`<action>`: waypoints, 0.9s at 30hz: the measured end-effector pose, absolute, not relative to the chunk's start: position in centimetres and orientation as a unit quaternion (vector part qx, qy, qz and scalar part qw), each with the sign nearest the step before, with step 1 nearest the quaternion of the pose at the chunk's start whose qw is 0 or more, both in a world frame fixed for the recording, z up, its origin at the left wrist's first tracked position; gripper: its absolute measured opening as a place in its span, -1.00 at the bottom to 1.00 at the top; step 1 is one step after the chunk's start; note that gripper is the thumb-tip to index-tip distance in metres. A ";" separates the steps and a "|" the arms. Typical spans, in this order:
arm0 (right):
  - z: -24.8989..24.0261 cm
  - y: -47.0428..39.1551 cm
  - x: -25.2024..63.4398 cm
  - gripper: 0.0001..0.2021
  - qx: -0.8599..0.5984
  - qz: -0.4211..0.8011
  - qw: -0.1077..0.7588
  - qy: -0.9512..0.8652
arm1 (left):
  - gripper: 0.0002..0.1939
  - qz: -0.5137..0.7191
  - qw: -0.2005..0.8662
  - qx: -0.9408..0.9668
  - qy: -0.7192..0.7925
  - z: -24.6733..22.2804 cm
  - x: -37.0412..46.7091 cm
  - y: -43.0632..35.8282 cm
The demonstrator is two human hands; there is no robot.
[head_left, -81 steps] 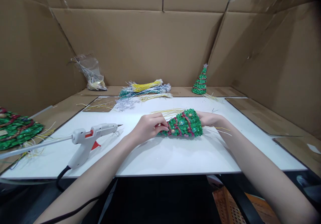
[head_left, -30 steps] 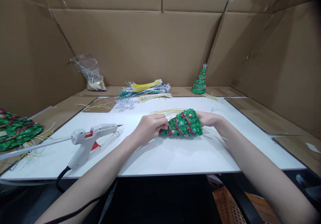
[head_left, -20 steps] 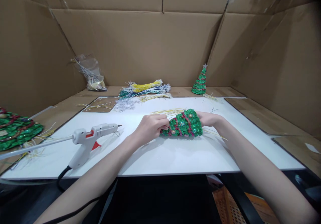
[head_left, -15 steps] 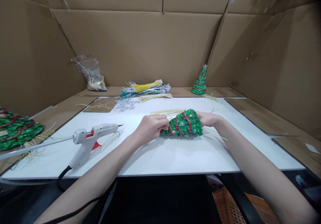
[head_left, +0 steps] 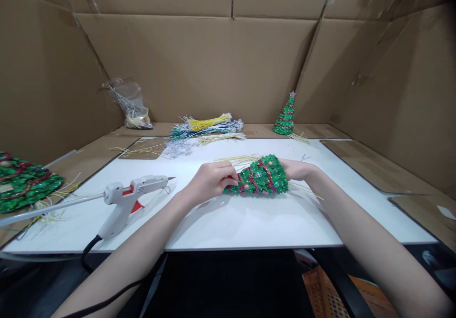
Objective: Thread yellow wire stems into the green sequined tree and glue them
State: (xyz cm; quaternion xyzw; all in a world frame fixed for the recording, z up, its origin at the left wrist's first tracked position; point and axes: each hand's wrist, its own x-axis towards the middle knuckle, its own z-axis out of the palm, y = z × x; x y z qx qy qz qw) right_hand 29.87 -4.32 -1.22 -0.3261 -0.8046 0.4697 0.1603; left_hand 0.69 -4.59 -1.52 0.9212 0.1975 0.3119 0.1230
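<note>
A green miniature Christmas tree (head_left: 258,176), trimmed with red garland and small gold beads, lies on its side above the white board, its tip toward the left. My left hand (head_left: 216,179) is closed in a pinch at the narrow end and covers the tip. At the wide base, my right hand (head_left: 297,170) holds the tree from behind; its fingers are hidden by the tree. Thin yellow wires (head_left: 238,158) lie just behind the tree, and a few more stretch out under my right wrist.
A white glue gun (head_left: 123,204) with a glue stick stands at left, its black cord crossing my left forearm. Another tree (head_left: 32,182) lies at far left. Bundled wires (head_left: 210,121), a plastic bag (head_left: 131,104) and a small star-topped tree (head_left: 285,116) are along the back cardboard.
My left hand has shifted slightly left along the narrow end, showing a bit more of the tree. My right hand and the tree's base stay almost still.
</note>
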 end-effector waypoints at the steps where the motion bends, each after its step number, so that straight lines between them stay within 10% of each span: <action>1: -1.2 -4.3 29.9 -0.50 -0.331 0.470 0.158 -0.803 | -0.88 0.312 0.123 0.921 0.197 -1.5 0.7 -4.6; 27: -1.4 -4.1 30.1 -0.47 -0.340 0.473 0.157 -0.798 | -0.87 0.312 0.104 0.921 0.209 -1.3 0.4 -4.6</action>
